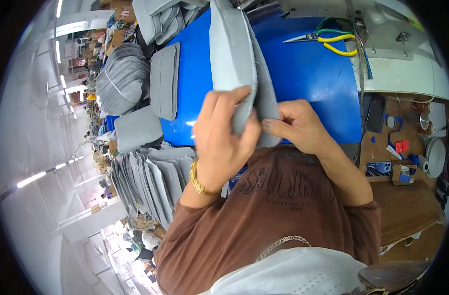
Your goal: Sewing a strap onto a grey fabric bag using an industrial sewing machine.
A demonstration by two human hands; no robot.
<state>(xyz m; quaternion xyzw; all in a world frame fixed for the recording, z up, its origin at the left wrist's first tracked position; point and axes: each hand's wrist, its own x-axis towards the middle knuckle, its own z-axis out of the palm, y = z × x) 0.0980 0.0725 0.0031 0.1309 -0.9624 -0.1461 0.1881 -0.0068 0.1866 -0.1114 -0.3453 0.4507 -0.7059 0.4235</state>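
Observation:
A long grey padded fabric piece, with a lighter front layer and a darker layer behind, stands over a blue work mat. My left hand, with a gold bracelet on the wrist, has its fingers curled on the lighter layer's lower edge. My right hand pinches the lower right corner of the darker layer, thumb in front. Pliers with yellow handles and a green-handled tool lie at the mat's upper right.
Grey piece stacks and flat grey pads surround the mat's left. At right are a pale machine bed and a brown surface with spools and a phone. A busy workshop stretches off to the left.

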